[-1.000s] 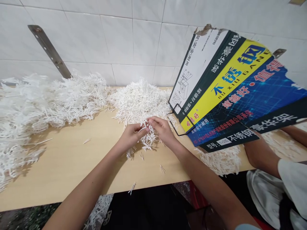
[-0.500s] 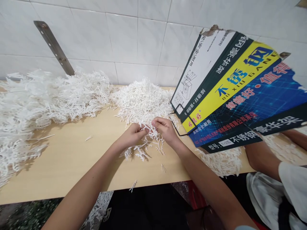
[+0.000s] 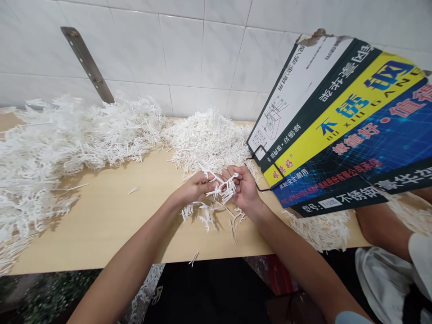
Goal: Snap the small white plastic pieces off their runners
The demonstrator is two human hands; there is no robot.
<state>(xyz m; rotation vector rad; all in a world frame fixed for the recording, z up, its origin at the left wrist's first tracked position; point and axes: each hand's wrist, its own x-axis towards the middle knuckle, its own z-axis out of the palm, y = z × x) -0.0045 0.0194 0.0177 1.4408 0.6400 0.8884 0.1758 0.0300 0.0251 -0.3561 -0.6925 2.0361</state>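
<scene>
Left hand (image 3: 193, 189) and right hand (image 3: 248, 190) grip a white sprig (image 3: 223, 183) crosswise, prongs (image 3: 231, 191) downward.

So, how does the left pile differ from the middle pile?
The left pile sprawls wide; the middle pile is a smaller mound. The left pile looks loose and branching, while the middle pile looks denser, with shorter pieces. Both are white and lie on the table.

Sprig (image 3: 230, 189) matt, plastic-looking; wall (image 3: 182, 54) glossy tile.
</scene>
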